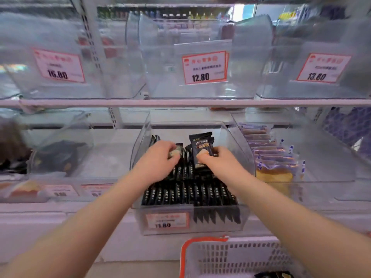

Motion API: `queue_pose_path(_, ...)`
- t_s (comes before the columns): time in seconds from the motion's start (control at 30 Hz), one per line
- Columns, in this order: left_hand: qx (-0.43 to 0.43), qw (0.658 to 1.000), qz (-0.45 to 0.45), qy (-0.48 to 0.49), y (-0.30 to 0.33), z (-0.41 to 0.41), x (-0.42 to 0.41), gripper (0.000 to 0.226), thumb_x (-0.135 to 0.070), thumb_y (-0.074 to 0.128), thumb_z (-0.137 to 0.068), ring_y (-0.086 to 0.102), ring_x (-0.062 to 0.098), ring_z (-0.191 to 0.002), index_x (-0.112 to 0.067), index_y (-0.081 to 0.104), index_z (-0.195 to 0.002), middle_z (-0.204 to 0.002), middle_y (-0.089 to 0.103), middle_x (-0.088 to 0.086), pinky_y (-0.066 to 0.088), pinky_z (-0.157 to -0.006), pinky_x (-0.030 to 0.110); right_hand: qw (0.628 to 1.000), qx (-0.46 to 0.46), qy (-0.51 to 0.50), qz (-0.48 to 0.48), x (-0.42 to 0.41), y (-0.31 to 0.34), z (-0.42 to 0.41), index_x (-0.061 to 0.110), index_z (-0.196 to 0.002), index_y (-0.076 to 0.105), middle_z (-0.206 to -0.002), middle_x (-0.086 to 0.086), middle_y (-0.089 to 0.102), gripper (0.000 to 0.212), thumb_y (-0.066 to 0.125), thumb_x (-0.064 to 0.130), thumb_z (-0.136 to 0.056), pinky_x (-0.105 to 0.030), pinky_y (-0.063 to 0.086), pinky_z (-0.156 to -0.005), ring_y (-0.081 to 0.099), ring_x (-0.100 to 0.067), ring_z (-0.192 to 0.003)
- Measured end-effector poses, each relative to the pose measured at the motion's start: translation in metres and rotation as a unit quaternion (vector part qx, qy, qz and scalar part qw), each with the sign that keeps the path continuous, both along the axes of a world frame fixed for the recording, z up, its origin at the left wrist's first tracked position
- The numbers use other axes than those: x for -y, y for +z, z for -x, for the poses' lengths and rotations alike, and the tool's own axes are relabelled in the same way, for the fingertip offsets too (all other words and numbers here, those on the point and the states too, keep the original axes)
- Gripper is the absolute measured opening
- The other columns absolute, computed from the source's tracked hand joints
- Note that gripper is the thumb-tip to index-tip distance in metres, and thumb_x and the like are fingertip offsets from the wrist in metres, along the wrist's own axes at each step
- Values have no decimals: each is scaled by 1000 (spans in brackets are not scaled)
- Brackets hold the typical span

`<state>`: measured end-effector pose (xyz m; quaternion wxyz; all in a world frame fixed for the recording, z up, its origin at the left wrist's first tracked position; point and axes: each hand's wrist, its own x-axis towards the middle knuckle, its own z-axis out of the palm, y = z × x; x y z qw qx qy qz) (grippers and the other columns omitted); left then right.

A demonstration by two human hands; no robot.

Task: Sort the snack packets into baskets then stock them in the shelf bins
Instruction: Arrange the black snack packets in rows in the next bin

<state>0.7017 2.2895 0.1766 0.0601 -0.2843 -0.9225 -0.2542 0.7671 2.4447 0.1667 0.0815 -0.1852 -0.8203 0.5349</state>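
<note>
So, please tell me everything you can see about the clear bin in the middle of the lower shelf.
The clear bin looks like transparent plastic, open on top, with side walls rising toward the back. It stands on the lower shelf between two similar bins. Rows of black snack packets stand upright inside, nearly filling it. A red-and-white price tag sits on its front wall. Both hands reach inside: the right hand pinches one raised packet, the left hand touches others.

White shelf (180,102) with clear bins (200,221) in rows, upper bins (200,91) bare, price tags (203,67) in front.
</note>
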Motion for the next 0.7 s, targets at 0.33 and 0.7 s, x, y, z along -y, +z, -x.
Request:
queue_pose_path(0.33,-108,836,507,-183,-12,82,-54,40,-10,42,-94,43,26,-123,-19,45,-133,-134,48,4,42,-99,40,996,75,-29,38,-14,-14,60,11,-81,54,-86,-6,62,18,58,29,-83,-29,46,-66,58,-19,-78)
queue_pose_path(0.7,-48,859,504,-77,23,109,-10,40,-33,56,-90,53,24,-112,-24,52,-128,-123,55,1,47,-83,35,982,82,10,-168,-2,-22,104,13,-64,42,-59,0,44,36,54,37,-87,-25,31,-46,42,-14,-51)
